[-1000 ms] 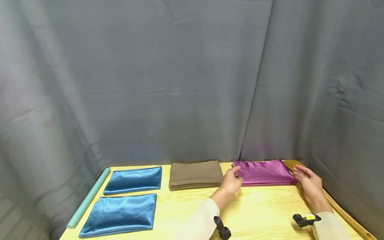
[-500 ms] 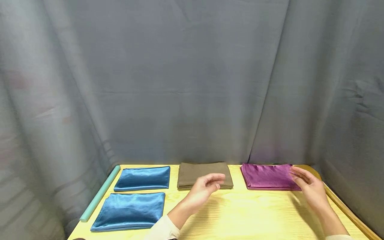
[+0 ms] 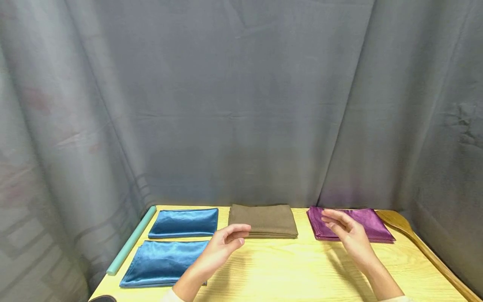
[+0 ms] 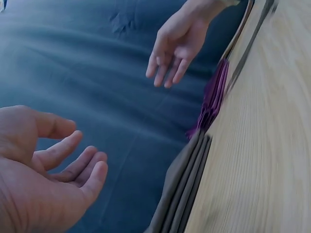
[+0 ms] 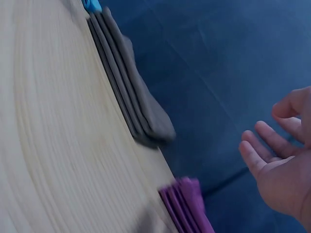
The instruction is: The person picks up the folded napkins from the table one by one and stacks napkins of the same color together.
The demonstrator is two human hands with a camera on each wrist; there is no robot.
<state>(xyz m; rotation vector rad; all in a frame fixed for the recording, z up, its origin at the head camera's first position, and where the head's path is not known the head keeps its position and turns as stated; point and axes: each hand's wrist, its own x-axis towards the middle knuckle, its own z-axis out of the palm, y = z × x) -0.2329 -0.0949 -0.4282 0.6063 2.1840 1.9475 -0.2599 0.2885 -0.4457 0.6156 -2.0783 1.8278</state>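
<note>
I note a pale wood surface (image 3: 279,268) beneath and a grey curtain (image 3: 241,105) beyond my left grip (image 3: 220,249) and right grip (image 3: 351,239), both loosely spread and holding nothing, the folded brown cloth (image 3: 264,219) ahead-right of the left, the folded purple cloth (image 3: 371,224) beyond the right.

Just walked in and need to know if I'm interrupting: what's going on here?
A person holds both hands up over a wooden table, with nothing in either. The left hand is near the folded brown cloth, the right hand near the folded purple cloth; neither touches the fabric. Two folded blue cloths, one behind and one in front, lie on the left, by a teal stick. A wooden spoon lies along the right edge.
</note>
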